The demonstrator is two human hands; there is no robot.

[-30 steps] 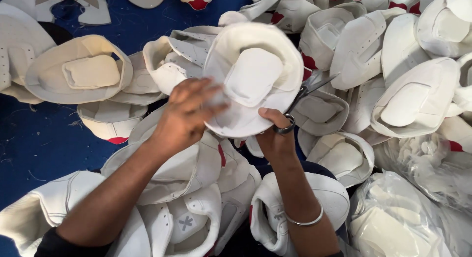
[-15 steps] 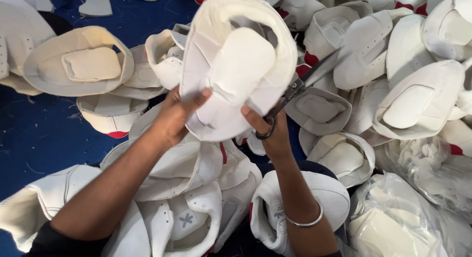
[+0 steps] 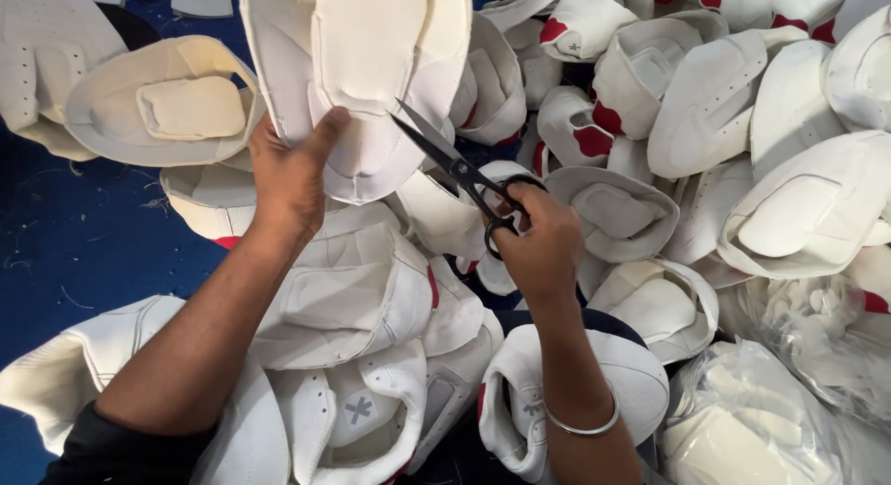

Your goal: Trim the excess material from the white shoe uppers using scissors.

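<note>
My left hand (image 3: 290,174) grips the lower edge of a white shoe upper (image 3: 357,72), holding it up with its inner side toward me. My right hand (image 3: 538,248) holds black scissors (image 3: 455,169) by the handles. The blades are slightly apart and point up-left, with the tips close to the upper's right edge. A thin metal bangle (image 3: 583,425) circles my right wrist. My left forearm runs in from the lower left, in a dark sleeve.
White shoe uppers (image 3: 798,216), some with red patches (image 3: 594,140), are piled all around. A cream upper (image 3: 162,109) lies at the left on a blue surface (image 3: 83,253) scattered with thread bits. Clear plastic bags (image 3: 789,401) of pieces sit lower right.
The white upper has been lifted and turned upright, closer to the camera. My right hand has come off the upper and now points the scissors at its edge.
</note>
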